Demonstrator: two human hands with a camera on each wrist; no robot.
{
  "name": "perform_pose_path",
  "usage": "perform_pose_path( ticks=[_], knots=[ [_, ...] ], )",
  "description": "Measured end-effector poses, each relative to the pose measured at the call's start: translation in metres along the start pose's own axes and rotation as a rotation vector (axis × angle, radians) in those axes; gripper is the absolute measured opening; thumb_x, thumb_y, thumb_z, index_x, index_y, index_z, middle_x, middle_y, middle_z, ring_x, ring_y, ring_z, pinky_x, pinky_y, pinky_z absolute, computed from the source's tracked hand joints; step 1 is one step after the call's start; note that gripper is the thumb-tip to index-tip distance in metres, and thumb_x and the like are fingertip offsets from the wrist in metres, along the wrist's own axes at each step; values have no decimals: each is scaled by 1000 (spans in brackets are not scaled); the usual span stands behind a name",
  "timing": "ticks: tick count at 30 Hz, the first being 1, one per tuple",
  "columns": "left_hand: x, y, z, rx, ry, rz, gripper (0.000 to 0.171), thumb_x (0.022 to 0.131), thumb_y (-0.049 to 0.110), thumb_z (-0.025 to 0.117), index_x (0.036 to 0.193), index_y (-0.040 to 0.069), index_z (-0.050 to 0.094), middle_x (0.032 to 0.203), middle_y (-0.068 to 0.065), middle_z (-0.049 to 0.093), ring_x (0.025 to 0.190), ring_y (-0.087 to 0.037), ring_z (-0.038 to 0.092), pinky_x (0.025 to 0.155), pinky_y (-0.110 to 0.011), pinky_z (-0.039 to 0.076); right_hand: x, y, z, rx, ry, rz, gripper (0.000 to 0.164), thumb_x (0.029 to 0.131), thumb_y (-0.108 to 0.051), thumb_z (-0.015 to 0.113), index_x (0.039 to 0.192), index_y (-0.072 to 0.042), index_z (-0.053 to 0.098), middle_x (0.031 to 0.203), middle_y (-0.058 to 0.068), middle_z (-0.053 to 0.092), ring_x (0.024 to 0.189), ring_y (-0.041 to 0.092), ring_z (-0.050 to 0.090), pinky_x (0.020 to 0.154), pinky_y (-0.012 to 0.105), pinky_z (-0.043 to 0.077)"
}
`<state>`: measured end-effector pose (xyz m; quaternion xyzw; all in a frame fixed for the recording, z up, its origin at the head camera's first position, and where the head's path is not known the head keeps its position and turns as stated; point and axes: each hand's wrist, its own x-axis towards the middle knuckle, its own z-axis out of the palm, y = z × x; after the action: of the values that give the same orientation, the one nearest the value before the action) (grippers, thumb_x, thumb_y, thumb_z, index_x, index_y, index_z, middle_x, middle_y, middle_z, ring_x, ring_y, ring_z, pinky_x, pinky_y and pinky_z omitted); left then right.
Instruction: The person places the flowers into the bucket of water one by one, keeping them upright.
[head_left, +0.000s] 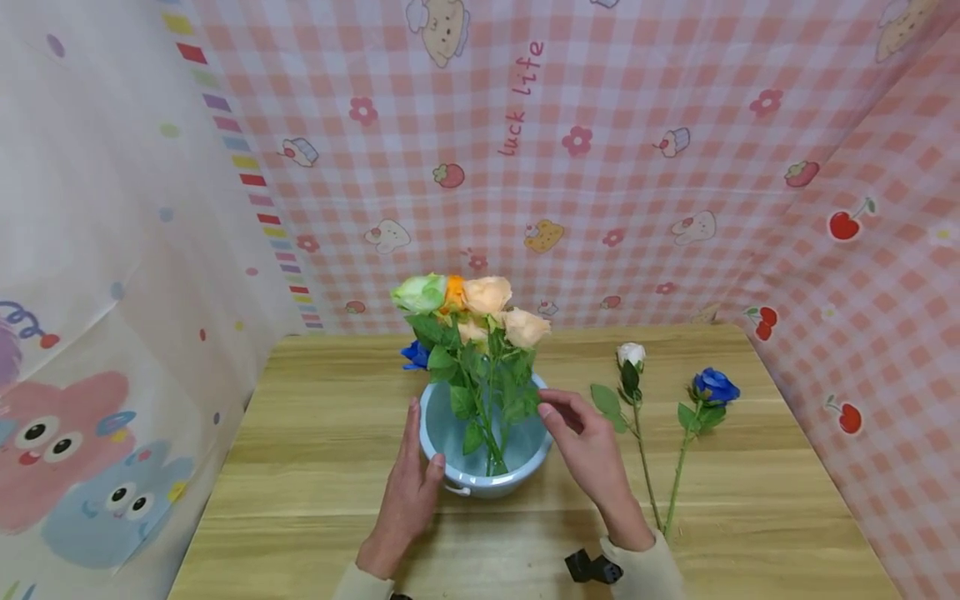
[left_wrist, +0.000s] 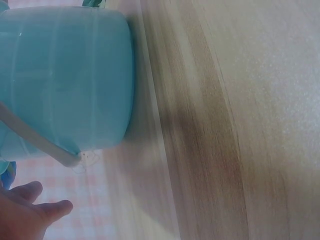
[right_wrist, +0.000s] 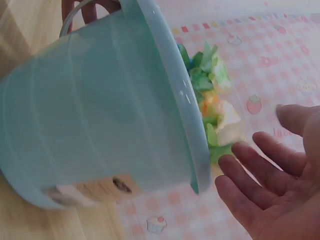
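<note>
A light blue bucket (head_left: 487,482) stands on the table with several roses in it. Their heads show green, orange and peach (head_left: 487,295), and a blue rose (head_left: 416,356) leans out over the left rim. My left hand (head_left: 407,497) is beside the bucket's left wall with fingers straight. In the left wrist view, the bucket's grey handle (left_wrist: 40,137) hangs down near the left fingers. My right hand (head_left: 588,454) is at the right rim, its fingertips close to the leaves (head_left: 521,402). The right wrist view shows those fingers relaxed and spread, holding nothing.
To the right lie a white rose (head_left: 631,357) and another blue rose (head_left: 716,387), stems pointing toward me. A small black object (head_left: 592,568) sits by my right sleeve. A pink checked cloth (head_left: 630,100) hangs behind the wooden table (head_left: 315,467).
</note>
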<state>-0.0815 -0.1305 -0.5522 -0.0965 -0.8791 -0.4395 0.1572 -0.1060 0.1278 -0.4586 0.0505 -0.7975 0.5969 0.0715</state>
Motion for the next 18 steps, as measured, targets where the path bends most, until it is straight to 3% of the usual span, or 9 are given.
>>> perform_pose_path(
  ticks=[4, 8, 13, 18],
  knots=[
    [0, 0, 0, -8, 3, -4, 80, 103, 23, 51, 168, 17, 5, 173, -11, 14, 151, -42, 27, 114, -64, 34, -4, 7, -14, 31, 49, 0, 29, 105, -26, 62, 125, -6, 72, 125, 9, 72, 115, 19, 66, 94, 21, 55],
    [0, 0, 0, -16, 5, -9, 83, 100, 16, 53, 168, 17, 5, 173, -11, 14, 151, -42, 28, 114, -64, 34, -6, 18, -30, 50, 84, -15, 32, 109, -25, 56, 126, -3, 70, 126, 13, 71, 116, 9, 64, 96, 14, 51],
    [0, -1, 1, -13, 5, -14, 84, 99, 15, 53, 168, 17, 5, 173, -12, 14, 151, -44, 28, 114, -65, 35, -7, 35, -49, 92, 151, -9, 34, 111, -21, 49, 125, 4, 68, 124, 15, 71, 113, 3, 64, 98, 14, 50],
    [0, -1, 2, -13, 7, -8, 82, 100, 17, 52, 168, 16, 5, 172, -14, 16, 149, -45, 30, 112, -66, 36, -6, 51, -66, 163, 245, 35, 39, 111, -22, 48, 122, 11, 67, 111, -2, 74, 107, 6, 67, 96, 17, 54]
  ],
)
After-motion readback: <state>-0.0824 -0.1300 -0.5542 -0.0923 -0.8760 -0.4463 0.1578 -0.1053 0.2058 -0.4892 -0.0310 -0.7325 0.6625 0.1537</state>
